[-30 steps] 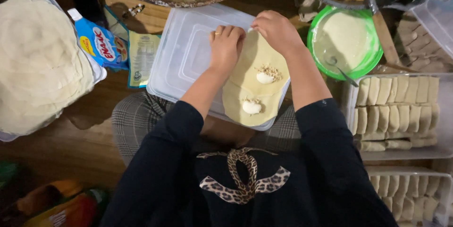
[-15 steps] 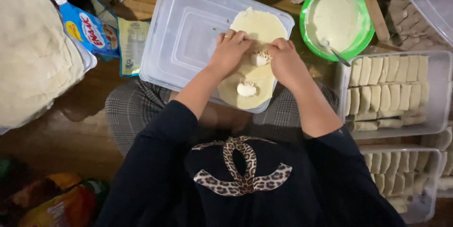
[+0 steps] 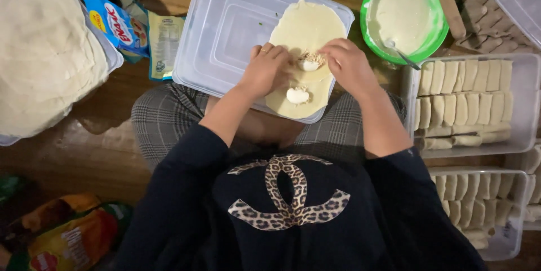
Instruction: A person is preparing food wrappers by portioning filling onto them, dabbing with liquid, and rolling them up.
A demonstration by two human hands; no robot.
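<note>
On lid (image 3: 225, 29): one wrapper (image 3: 307, 29), two fillings (image 3: 297, 96), two hands (image 3: 267, 71).

A pale, thin round dough wrapper (image 3: 307, 29) lies flat on an upturned clear plastic lid (image 3: 225, 29), toward its right side. Two small white lumps of filling (image 3: 297, 96) sit on its near half, the farther one topped with shredded bits.

light: dim, warm, overhead | shadows: soft | corners: dark | focus: slightly soft
</note>
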